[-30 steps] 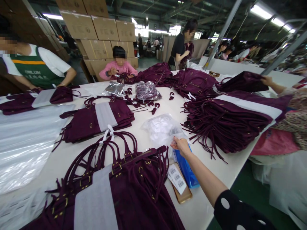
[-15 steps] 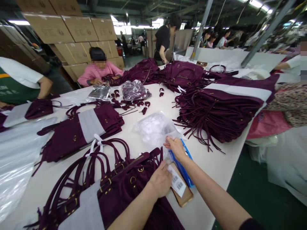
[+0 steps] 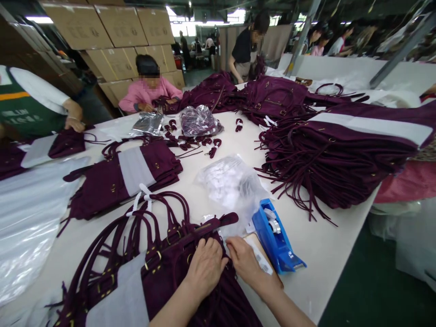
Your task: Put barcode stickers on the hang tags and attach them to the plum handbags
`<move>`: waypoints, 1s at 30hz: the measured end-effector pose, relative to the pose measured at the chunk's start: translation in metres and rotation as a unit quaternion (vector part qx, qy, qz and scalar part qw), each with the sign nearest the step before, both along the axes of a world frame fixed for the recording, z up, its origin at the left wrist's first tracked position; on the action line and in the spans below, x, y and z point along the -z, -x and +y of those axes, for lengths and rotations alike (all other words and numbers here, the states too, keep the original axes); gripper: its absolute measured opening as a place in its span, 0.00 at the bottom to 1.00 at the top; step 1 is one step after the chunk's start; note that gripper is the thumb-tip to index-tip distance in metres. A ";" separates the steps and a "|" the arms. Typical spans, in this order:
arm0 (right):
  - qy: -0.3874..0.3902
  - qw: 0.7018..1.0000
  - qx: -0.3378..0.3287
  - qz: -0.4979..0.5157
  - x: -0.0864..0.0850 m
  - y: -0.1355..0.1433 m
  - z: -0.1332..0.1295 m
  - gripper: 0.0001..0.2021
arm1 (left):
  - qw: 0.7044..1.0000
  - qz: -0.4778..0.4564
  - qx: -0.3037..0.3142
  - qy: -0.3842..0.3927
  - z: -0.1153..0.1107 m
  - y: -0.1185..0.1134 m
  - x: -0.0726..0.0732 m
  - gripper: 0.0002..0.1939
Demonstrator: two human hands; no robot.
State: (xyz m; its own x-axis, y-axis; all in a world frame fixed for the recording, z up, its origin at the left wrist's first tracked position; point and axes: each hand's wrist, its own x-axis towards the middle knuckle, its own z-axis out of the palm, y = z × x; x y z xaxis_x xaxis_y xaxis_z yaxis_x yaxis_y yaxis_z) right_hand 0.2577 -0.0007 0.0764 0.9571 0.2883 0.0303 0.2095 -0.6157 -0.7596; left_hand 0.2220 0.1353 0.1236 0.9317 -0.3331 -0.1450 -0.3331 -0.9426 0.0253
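Note:
A dark purple handbag with long handles and gold fittings lies in front of me. My left hand is on its side, fingers bent and closed over the material. Just to the right, my right hand has thumb and fingers pinched together at the bag's edge; what is between them is too small to make out. Beside that hand, a brown phone-shaped object lies under a white barcode label. A blue tape dispenser stands right of it. Beyond my hands lies a transparent plastic bag of white pieces.
Stacked purple bags with fringes fill the right side. Another wrapped purple bag lies left, near plastic sheets. Coiled straps sit mid-table. Several co-workers surround the table, including a person in pink.
My right hand has come back toward me from over the tape dispenser to the handbag's edge. My left hand has shifted left, off the label and onto the bag. The view has turned slightly.

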 end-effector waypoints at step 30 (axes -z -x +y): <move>0.394 0.909 -0.090 -0.096 0.018 -0.109 0.032 0.09 | 0.996 0.056 -0.032 0.062 0.009 0.004 0.013 0.16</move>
State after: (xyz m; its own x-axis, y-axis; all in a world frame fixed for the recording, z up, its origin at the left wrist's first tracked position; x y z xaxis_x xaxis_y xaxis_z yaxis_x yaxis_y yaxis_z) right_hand 0.3669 0.0308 0.0582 0.8908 0.4450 -0.0920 0.4437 -0.8955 -0.0349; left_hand 0.2180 0.1442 0.1110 0.9320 -0.2952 -0.2105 -0.2607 -0.9491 0.1766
